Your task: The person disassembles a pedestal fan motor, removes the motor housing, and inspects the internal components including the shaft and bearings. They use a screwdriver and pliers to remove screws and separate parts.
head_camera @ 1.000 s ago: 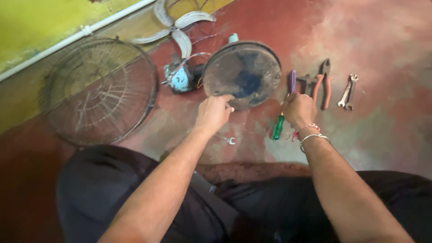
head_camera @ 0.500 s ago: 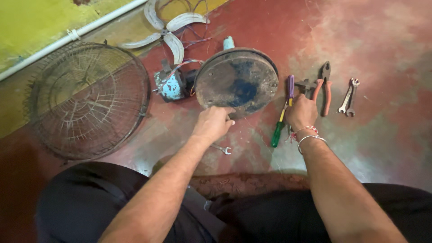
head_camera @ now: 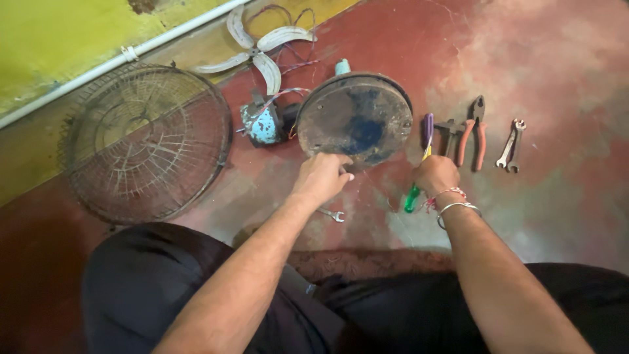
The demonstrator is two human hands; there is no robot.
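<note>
The round fan base (head_camera: 357,118), lying on the red floor (head_camera: 557,196) beside the blue motor (head_camera: 263,124), was gripped at its near rim by the closed left hand (head_camera: 321,178), while the green-handled screwdriver (head_camera: 413,196) was clasped in the right hand (head_camera: 435,176) near the pliers (head_camera: 473,131).

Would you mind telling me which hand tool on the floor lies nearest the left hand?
The small spanner, lying just below the left hand. The screwdriver, pliers and larger spanner all lie further right, by the right hand.
</note>
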